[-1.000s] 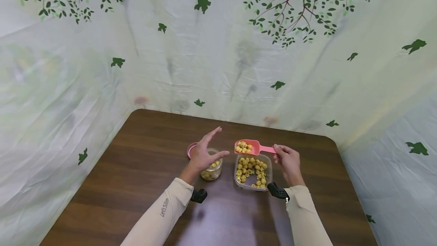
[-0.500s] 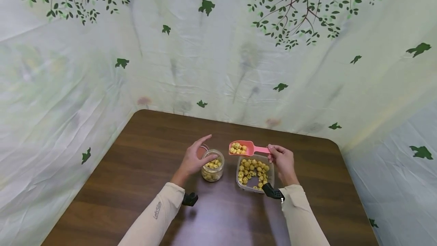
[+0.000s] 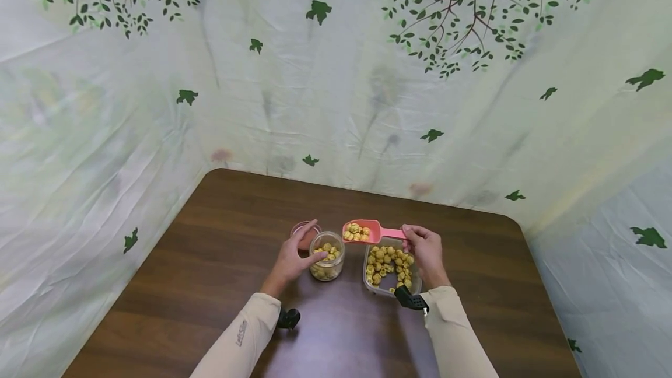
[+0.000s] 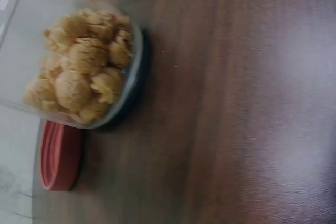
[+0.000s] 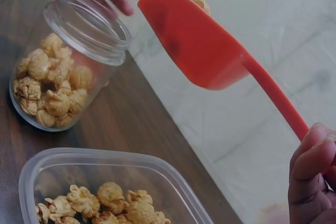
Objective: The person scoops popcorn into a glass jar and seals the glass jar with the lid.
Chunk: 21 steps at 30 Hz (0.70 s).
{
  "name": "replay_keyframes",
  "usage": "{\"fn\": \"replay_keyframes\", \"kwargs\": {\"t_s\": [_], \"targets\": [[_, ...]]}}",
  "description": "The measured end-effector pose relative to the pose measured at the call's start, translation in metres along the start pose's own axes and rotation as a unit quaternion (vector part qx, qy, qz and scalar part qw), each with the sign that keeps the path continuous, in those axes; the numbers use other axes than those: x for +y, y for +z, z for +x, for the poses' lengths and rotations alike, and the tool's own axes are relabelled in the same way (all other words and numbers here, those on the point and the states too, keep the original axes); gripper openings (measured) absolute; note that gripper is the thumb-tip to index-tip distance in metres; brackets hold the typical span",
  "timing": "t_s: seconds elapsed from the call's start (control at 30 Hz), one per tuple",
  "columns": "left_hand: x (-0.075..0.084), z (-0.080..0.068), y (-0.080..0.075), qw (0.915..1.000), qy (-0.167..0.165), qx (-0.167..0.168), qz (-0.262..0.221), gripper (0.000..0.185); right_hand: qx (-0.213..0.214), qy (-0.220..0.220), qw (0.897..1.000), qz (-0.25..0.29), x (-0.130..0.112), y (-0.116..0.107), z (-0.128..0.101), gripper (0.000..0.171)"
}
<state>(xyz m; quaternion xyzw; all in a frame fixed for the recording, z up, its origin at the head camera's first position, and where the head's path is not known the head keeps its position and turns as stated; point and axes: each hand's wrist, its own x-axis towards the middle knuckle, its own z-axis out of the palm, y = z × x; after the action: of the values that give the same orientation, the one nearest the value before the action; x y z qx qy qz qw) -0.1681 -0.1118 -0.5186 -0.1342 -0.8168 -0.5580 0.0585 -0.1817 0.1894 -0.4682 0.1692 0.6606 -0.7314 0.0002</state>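
At 12 o'clock, backdrop: we see pale, creased cloth printed with branches and dark green leaves, running round to 9 and 3 o'clock.
Table: we look down on brown wood grain with rounded far corners and a bluish sheen towards 6 o'clock.
Sleeves: we see two in cream, one reaching in from 7 o'clock with dark lettering, the other from 5 o'clock.
Left hand: we find it at 9 o'clock of the glass jar, thumb and fingers wide apart about its mouth; whether they touch it we cannot tell.
Right hand: we see thumb and fingers pinching the handle of the red scoop at its 3 o'clock end.
Tub: clear plastic, resting at 3 o'clock of the glass jar, with bare floor showing towards 6 o'clock.
Glass jar: upright on the table, mouth uncovered.
Red scoop: raised in the air, bowl pointing to 9 o'clock; from the head view we place it at 2 o'clock of the glass jar.
Red lid: on the table, near the glass jar at 11 o'clock.
Popcorn: we see golden pieces in tub, jar and scoop.
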Motion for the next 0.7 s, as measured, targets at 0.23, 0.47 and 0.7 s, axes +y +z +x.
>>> {"fn": "replay_keyframes", "kwargs": {"t_s": [0.23, 0.47, 0.7], "targets": [[-0.013, -0.008, 0.010, 0.9999, 0.004, 0.010, -0.009, 0.078, -0.008, -0.014, 1.000, -0.001, 0.002, 0.008, -0.003, 0.029], [-0.019, -0.014, 0.018, 0.9991, -0.038, 0.004, -0.021, 0.086, -0.017, -0.020, 1.000, -0.013, 0.004, 0.014, -0.006, 0.028], [-0.019, -0.015, 0.021, 0.9986, -0.047, 0.007, -0.025, 0.091, -0.019, -0.026, 0.999, -0.031, 0.004, 0.018, -0.009, 0.022]]}}
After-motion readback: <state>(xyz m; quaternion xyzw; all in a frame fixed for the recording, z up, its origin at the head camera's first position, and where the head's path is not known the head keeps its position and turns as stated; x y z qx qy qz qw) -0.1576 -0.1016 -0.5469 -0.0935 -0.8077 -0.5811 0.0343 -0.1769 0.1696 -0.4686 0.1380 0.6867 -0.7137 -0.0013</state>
